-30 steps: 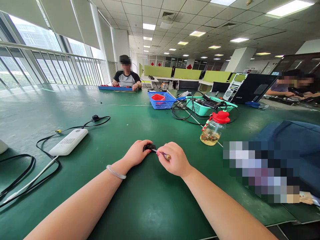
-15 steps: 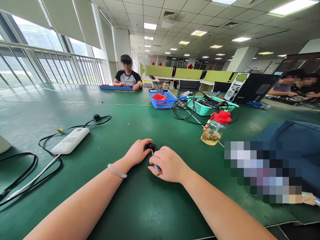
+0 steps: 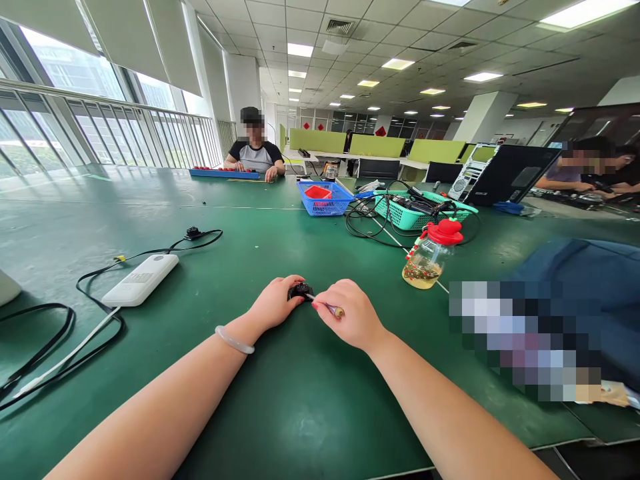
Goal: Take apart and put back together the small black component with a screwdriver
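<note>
In the head view my left hand (image 3: 277, 302), with a pale bangle on its wrist, grips a small black plastic part (image 3: 301, 291) against the table between thumb and fingers. My right hand (image 3: 351, 315) is closed around a small screwdriver (image 3: 334, 309) with a brownish-purple handle. Its thin shaft points left, and the tip is at the right side of the black part; whether it touches is too small to tell. Fingers cover much of the black part and some of the screwdriver.
The green tabletop (image 3: 240, 247) carries a white power bank (image 3: 143, 280) with cables at left. A red-lidded bottle (image 3: 429, 257), a blue basket (image 3: 324, 200) and a teal basket (image 3: 407, 217) stand beyond my right hand. Dark blue fabric (image 3: 590, 273) lies right. A person (image 3: 256, 157) sits opposite.
My right hand has shifted right, and the screwdriver has swung so its handle points right instead of toward me. My left hand stays on the black part. The person opposite has slid the blue tray left.
</note>
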`<state>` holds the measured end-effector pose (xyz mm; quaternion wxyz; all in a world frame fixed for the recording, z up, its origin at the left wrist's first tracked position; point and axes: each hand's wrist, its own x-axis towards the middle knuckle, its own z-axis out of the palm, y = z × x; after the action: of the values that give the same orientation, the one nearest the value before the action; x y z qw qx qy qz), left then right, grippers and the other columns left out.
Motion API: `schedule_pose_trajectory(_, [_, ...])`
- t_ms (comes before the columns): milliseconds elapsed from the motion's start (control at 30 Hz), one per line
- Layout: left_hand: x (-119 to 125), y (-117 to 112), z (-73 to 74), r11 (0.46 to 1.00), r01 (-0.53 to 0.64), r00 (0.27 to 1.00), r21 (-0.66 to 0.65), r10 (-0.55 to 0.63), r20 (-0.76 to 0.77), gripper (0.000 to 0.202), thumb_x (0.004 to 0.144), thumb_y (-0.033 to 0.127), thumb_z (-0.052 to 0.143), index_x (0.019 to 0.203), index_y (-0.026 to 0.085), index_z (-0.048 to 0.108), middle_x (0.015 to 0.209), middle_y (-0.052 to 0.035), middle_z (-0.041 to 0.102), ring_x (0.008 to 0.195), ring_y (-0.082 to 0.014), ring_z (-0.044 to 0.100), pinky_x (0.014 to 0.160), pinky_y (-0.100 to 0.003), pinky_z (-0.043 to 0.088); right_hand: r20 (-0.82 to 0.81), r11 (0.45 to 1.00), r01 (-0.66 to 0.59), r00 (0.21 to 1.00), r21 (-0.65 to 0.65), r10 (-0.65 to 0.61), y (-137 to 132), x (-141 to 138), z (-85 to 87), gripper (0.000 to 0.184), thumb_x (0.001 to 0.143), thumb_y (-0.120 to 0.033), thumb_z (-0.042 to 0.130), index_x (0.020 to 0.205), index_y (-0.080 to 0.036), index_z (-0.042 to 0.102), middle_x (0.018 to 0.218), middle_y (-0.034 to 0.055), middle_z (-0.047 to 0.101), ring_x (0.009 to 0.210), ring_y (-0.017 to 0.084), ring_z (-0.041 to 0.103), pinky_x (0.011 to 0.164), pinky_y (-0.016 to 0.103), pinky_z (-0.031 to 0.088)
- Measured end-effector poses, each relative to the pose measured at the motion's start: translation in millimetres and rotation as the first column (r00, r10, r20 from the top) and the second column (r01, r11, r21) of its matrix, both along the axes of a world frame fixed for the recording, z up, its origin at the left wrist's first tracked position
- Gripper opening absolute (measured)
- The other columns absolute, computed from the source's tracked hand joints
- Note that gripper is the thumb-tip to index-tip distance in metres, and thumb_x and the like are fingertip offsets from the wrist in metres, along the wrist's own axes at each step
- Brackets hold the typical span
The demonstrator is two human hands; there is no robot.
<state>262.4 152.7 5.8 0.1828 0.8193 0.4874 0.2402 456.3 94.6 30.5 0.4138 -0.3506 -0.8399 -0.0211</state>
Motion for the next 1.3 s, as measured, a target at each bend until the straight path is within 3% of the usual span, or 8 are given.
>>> schedule_pose_trajectory(333, [0.2, 1.4, -1.2, 1.000, -0.007, 1.000, -0.010, 0.007, 0.025, 0.034, 0.080, 0.027, 0.058, 0.113, 0.024, 0.060, 0.109, -0.0041, 0.070, 0.108, -0.0251, 0.061, 0.094, -0.038, 0.049, 0.105, 0.999, -0.022, 0.994, 0.032, 0.019, -0.3, -0.5, -0.8, 0.026, 0.093, -0.025, 0.051, 0.072, -0.022, 0.064, 0.063, 0.0005, 0.056, 0.064, 0.015, 0.049, 0.073, 0.031, 0.039])
schedule_pose_trajectory(500, [0.0, 2.6, -3.5, 0.999, -0.013, 0.999, -0.047, 0.016, 0.050, 0.040, 0.080, 0.028, 0.059, 0.119, 0.021, 0.057, 0.114, -0.0078, 0.069, 0.109, -0.0247, 0.061, 0.097, -0.038, 0.048, 0.057, 0.999, 0.024, 0.998, 0.039, -0.026, 0.4, 1.3, -0.5, 0.024, 0.094, -0.025, 0.050, 0.077, -0.022, 0.066, 0.069, 0.0013, 0.060, 0.067, 0.015, 0.053, 0.076, 0.031, 0.040])
schedule_pose_trajectory(733, [0.0, -0.1, -1.2, 1.000, 0.012, 1.000, -0.001, -0.012, 0.001, 0.039, 0.082, 0.031, 0.057, 0.121, 0.023, 0.058, 0.117, -0.0053, 0.069, 0.111, -0.0252, 0.059, 0.099, -0.041, 0.047, -0.147, 0.958, 0.136, 0.973, -0.253, -0.177, 9.8, 6.2, -6.0, 0.020, 0.091, -0.032, 0.053, 0.082, -0.023, 0.068, 0.079, 0.0027, 0.066, 0.071, 0.017, 0.058, 0.072, 0.030, 0.044])
schedule_pose_trajectory(933, [-0.7, -2.0, -1.3, 1.000, -0.011, 0.998, 0.029, 0.013, -0.055, 0.045, 0.079, 0.034, 0.060, 0.122, 0.021, 0.059, 0.117, -0.0097, 0.066, 0.116, -0.0285, 0.055, 0.101, -0.044, 0.046, -0.468, 0.855, 0.035, 0.824, -0.518, -0.318, 17.5, 12.1, -9.0, 0.023, 0.082, -0.044, 0.060, 0.078, -0.021, 0.064, 0.074, 0.0022, 0.064, 0.066, 0.017, 0.057, 0.061, 0.027, 0.043])
schedule_pose_trajectory(1033, [-0.6, -1.9, -0.8, 1.000, -0.014, 0.998, 0.017, 0.015, -0.057, 0.042, 0.079, 0.033, 0.059, 0.120, 0.023, 0.060, 0.115, -0.0095, 0.066, 0.116, -0.0282, 0.055, 0.101, -0.043, 0.047, -0.490, 0.810, 0.000, 0.796, -0.587, -0.355, 20.0, 13.2, -12.2, 0.030, 0.081, -0.049, 0.058, 0.077, -0.020, 0.063, 0.060, -0.0008, 0.055, 0.055, 0.015, 0.048, 0.054, 0.026, 0.038])
schedule_pose_trajectory(1200, [-1.0, -1.9, 1.0, 1.000, -0.005, 0.999, -0.006, 0.005, -0.048, 0.040, 0.080, 0.032, 0.060, 0.119, 0.024, 0.062, 0.112, -0.0081, 0.067, 0.116, -0.0272, 0.055, 0.100, -0.041, 0.047, -0.421, 0.761, -0.047, 0.854, -0.646, -0.305, 19.1, 8.6, -16.9, 0.029, 0.081, -0.049, 0.058, 0.074, -0.021, 0.062, 0.055, -0.0034, 0.048, 0.051, 0.013, 0.042, 0.050, 0.025, 0.034])
schedule_pose_trajectory(1300, [-1.3, -1.6, 1.0, 1.000, -0.005, 0.999, -0.008, 0.005, -0.050, 0.039, 0.080, 0.031, 0.060, 0.118, 0.025, 0.062, 0.113, -0.0077, 0.067, 0.116, -0.0270, 0.055, 0.100, -0.042, 0.047, -0.404, 0.783, -0.051, 0.876, -0.620, -0.263, 15.6, 6.0, -14.8, 0.026, 0.081, -0.045, 0.057, 0.074, -0.021, 0.062, 0.061, -0.0021, 0.053, 0.055, 0.013, 0.046, 0.053, 0.025, 0.036])
